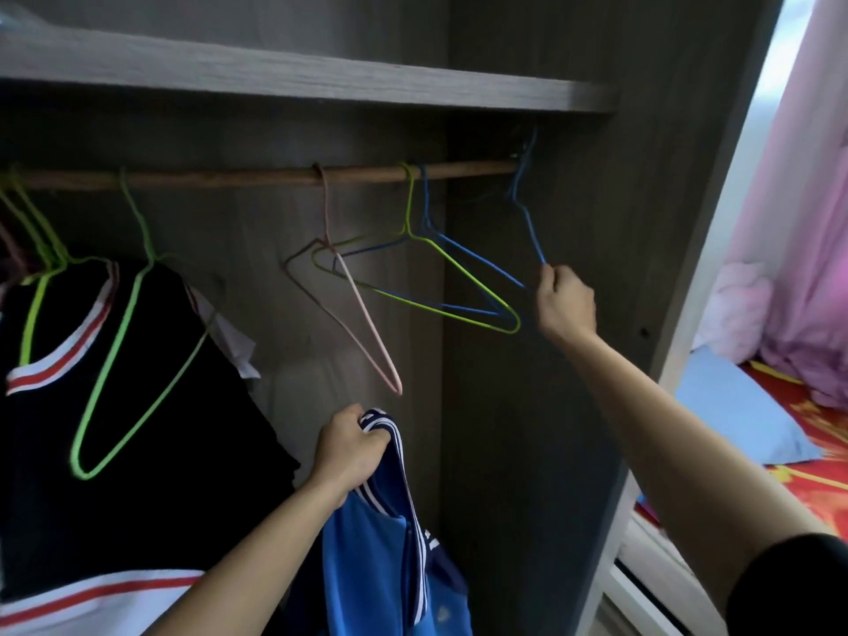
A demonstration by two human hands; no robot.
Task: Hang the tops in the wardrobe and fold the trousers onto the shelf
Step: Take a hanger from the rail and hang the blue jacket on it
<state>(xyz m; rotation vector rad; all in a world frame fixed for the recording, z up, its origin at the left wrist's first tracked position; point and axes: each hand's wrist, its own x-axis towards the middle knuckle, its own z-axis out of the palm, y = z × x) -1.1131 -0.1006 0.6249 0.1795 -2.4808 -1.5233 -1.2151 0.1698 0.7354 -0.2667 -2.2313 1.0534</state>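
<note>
My left hand (pixel 351 449) grips a blue top (pixel 367 557) by its striped white and navy strap, low in the middle of the wardrobe. My right hand (pixel 563 301) pinches the lower end of a blue wire hanger (pixel 527 208), whose hook reaches up by the right end of the wooden rail (pixel 257 175). Between my hands, a pink hanger (pixel 362 314), a yellow-green hanger (pixel 463 273) and another blue hanger (pixel 477 259) hang bare on the rail.
A black top with red and white trim (pixel 137 383) hangs at the left, with a green hanger (pixel 114 360) in front of it. A grey shelf (pixel 293 80) runs above the rail. Right of the wardrobe side wall (pixel 679 222) lie a bed (pixel 807 433) and pink fabric (pixel 798 222).
</note>
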